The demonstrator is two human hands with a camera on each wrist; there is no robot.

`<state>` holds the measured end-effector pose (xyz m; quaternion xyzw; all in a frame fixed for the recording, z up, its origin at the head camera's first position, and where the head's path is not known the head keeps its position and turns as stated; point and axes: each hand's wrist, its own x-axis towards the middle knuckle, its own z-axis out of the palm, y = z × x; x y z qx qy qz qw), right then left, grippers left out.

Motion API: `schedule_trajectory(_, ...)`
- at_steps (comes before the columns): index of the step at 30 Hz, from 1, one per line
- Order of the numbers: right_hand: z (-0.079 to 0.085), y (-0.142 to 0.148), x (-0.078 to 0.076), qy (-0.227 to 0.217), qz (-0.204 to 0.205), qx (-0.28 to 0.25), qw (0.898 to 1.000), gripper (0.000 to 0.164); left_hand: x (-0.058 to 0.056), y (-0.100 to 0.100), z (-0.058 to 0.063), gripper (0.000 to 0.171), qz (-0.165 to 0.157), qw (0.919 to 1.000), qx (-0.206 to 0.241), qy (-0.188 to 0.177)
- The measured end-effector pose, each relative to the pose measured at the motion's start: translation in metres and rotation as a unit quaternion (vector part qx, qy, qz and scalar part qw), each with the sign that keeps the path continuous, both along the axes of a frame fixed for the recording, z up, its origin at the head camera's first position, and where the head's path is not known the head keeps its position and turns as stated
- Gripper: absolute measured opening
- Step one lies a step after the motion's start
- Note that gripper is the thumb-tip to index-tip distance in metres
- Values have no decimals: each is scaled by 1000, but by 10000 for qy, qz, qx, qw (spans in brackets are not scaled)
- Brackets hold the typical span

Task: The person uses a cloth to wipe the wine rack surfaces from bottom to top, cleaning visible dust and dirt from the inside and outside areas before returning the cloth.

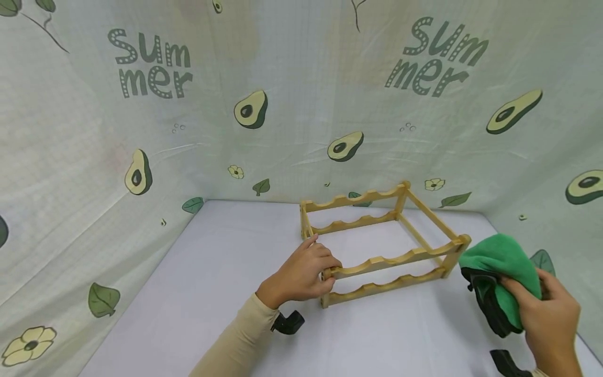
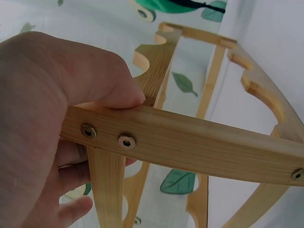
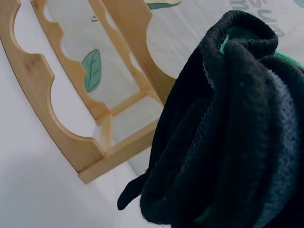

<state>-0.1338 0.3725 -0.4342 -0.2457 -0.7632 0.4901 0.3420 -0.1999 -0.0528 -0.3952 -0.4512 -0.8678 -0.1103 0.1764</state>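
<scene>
A two-tier bamboo bottle rack with scalloped rails stands on the table. My left hand grips its near left corner. In the left wrist view the thumb presses on top of the end bar, with fingers beneath it. My right hand holds a bunched green cloth with black edging, just off the rack's right end. Seen from the right wrist, the cloth's dark folded side fills the right half and hides the hand.
The white tabletop extends left of the rack and in front of it. Behind the table and at both sides hangs a pale curtain printed with avocados and leaves. Black straps show at the wrists.
</scene>
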Motion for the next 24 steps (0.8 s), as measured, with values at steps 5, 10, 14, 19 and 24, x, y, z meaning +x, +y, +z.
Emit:
schedule_trajectory(5, -1, 3, 1, -57, -27, 79, 9999, 45, -9, -13, 1, 18, 190, 9996, 208, 35)
schedule_trajectory(10, 0, 9, 1, -322, -126, 283, 9990, 47, -19, -25, 2, 17, 292, 9986, 400, 177)
schedule_trajectory(14, 3, 16, -2, -722, -183, 415, 9964, 52, -28, -30, 2, 17, 332, 9978, 509, 283)
schedule_trajectory(19, 4, 25, -11, -1194, 31, 503, 9916, 57, -35, -36, -2, 16, 452, 9955, 662, 509)
schedule_trajectory(24, 1, 36, -22, -1699, 425, 456, 9835, 66, -40, -40, -10, 19, 690, 9908, 894, 748)
